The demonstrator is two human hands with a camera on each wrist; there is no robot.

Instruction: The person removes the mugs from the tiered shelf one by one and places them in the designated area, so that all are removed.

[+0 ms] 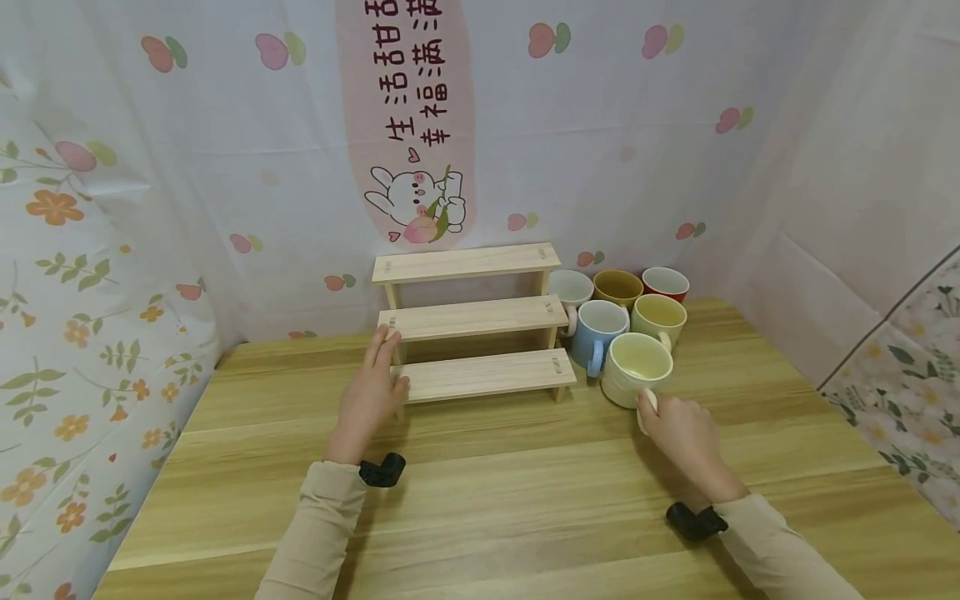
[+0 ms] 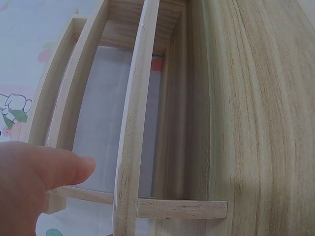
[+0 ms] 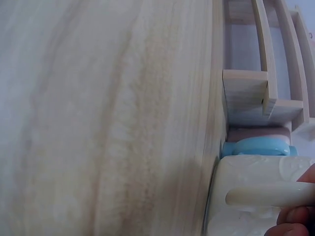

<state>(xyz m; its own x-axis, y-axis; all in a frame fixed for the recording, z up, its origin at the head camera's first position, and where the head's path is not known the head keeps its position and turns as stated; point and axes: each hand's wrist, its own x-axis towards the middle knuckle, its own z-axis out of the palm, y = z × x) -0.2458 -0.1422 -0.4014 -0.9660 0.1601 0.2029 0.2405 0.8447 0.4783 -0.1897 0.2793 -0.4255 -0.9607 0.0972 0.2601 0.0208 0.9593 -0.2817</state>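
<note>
A three-tier wooden shelf (image 1: 480, 379) stands on the table against the cloth backdrop. My left hand (image 1: 369, 398) rests at its left end, fingertips on the middle tier (image 1: 472, 318) and thumb near the lowest one. At the right, my right hand (image 1: 684, 437) pinches the handle of a cream mug (image 1: 636, 367) that stands upright at the front of a mug group. In the right wrist view the fingers (image 3: 290, 215) close round the cream handle (image 3: 268, 194), with a raised pattern on the mug's side. A blue mug (image 1: 597, 331) stands just behind it, beside the shelf.
Behind the cream mug stand a pale yellow-green mug (image 1: 660, 315), a mustard mug (image 1: 618, 288), a white mug (image 1: 570, 288) and a red mug with white inside (image 1: 666, 285). Patterned cloth (image 1: 615, 167) hangs behind the table (image 1: 510, 500) and at both sides.
</note>
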